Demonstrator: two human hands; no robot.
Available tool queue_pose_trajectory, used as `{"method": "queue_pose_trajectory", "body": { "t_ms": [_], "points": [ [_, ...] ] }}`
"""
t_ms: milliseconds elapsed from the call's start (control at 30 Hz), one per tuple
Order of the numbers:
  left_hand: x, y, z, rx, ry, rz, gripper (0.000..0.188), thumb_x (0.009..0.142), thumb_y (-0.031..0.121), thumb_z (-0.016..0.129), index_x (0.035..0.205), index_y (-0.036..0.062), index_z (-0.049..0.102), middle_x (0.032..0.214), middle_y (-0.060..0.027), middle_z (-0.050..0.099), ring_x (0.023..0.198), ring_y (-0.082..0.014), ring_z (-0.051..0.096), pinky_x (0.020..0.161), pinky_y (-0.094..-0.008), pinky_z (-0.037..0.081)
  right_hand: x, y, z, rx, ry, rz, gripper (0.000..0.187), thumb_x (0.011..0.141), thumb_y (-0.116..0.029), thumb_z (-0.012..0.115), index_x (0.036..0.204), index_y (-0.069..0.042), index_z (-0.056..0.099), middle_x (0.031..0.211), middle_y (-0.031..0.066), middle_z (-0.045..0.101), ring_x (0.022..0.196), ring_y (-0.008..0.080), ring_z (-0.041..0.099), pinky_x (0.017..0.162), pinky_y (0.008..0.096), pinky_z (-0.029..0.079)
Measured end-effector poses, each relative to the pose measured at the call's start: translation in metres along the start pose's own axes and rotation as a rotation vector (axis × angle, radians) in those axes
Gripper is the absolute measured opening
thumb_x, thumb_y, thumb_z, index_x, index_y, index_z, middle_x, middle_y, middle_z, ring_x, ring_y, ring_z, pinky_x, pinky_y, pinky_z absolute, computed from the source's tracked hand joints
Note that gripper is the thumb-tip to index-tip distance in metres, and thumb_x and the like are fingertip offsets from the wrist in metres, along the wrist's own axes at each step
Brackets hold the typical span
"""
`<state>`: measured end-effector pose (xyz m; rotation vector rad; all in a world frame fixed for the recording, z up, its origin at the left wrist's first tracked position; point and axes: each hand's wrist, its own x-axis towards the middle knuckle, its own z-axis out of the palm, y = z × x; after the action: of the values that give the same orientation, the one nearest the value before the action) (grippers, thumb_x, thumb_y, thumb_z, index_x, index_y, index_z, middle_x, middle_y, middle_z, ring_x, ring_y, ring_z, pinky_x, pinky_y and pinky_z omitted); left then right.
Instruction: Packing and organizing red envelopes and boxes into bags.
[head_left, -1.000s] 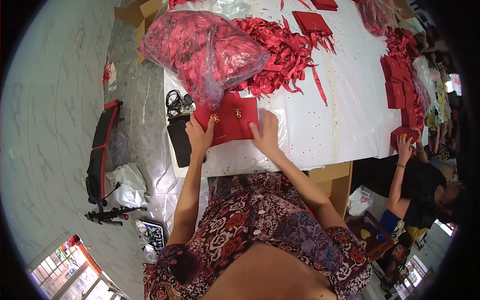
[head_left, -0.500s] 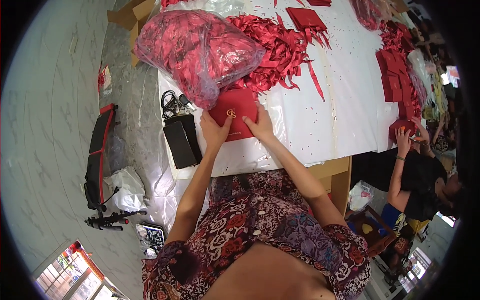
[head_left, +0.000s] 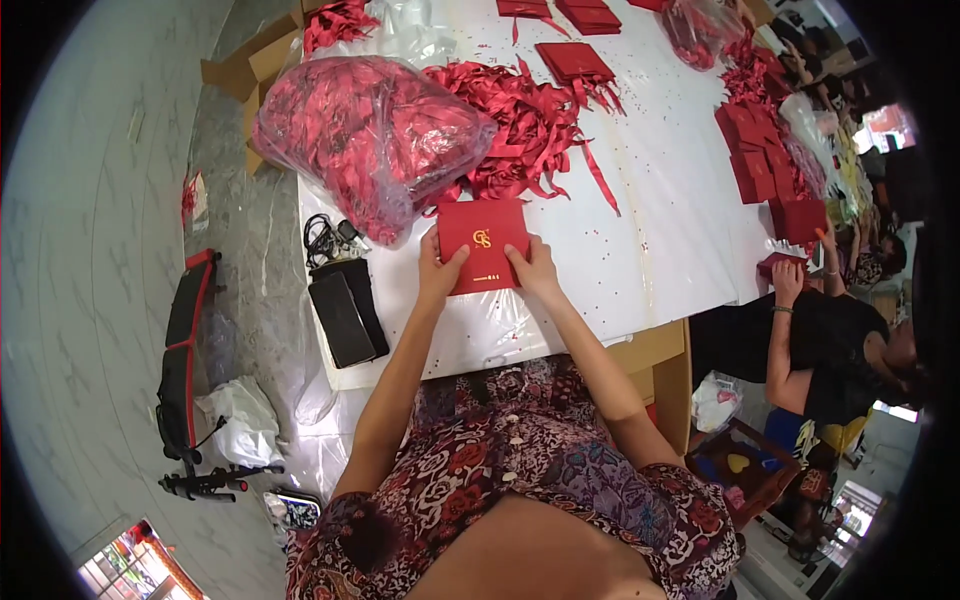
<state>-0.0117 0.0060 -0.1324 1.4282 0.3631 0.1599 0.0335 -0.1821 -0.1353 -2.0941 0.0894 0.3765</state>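
Note:
Between my two hands is a flat red square packet point(head_left: 482, 225) with a gold emblem and a small gold line of print. My left hand point(head_left: 441, 268) grips its left edge, thumb on the front face and fingers behind. On the right edge, my right hand point(head_left: 535, 268) holds it the same way. The packet's far edge lies close to a clear plastic bag point(head_left: 375, 140) full of red ribbon and a loose heap of red ribbons point(head_left: 520, 130). Whether the packet has ribbons of its own behind it, I cannot tell.
A dark phone-like case point(head_left: 345, 312) and keys with a black cord point(head_left: 335, 238) lie left on the white-covered table point(head_left: 640, 250). Stacked red packets point(head_left: 575, 62) with ribbons sit farther back. Red boxes point(head_left: 755, 165) and a co-worker point(head_left: 840, 330) are at right.
The packet was tilted and now sits squarer to me. My right hand has slid lower along its edge. The whole view has shifted, showing more of the table's far side.

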Motion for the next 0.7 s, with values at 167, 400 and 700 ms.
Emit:
{"method": "queue_pose_trajectory", "body": {
  "t_ms": [167,400,700],
  "points": [
    [0.001,0.000,-0.012,-0.172,-0.024,-0.042,0.072,0.089,0.017,0.071,0.147,0.0012,0.031,0.141,-0.0185,0.048,0.127,-0.0236,0.050,0.105,-0.0362,0.041,0.023,0.023,0.000,0.139,0.019,-0.134,0.055,0.092,-0.039,0.062,0.126,0.004,0.055,0.108,0.0224,0.057,0.093,0.0325,0.060,0.086,0.0390,0.049],
    [-0.043,-0.023,-0.040,0.088,0.052,0.019,0.096,0.082,0.026,0.080,0.154,0.0034,0.019,0.151,-0.0275,0.033,0.136,-0.0340,0.040,0.106,-0.0438,0.039,-0.047,0.027,-0.016,0.181,0.144,-0.350,0.058,0.092,-0.029,0.066,0.132,0.008,0.047,0.106,0.0170,0.054,0.094,0.0245,0.055,0.080,0.0353,0.048],
    [-0.046,-0.018,-0.009,0.215,-0.054,0.246,0.100,0.076,0.012,0.081,0.151,-0.0050,0.017,0.131,-0.0213,0.056,0.114,-0.0263,0.060,0.095,-0.0373,0.049,-0.043,0.024,-0.007,-0.150,0.092,-0.634,0.069,0.086,-0.021,0.066,0.141,0.007,0.035,0.116,0.0219,0.052,0.106,0.0375,0.048,0.093,0.0448,0.041]
  ]
}}
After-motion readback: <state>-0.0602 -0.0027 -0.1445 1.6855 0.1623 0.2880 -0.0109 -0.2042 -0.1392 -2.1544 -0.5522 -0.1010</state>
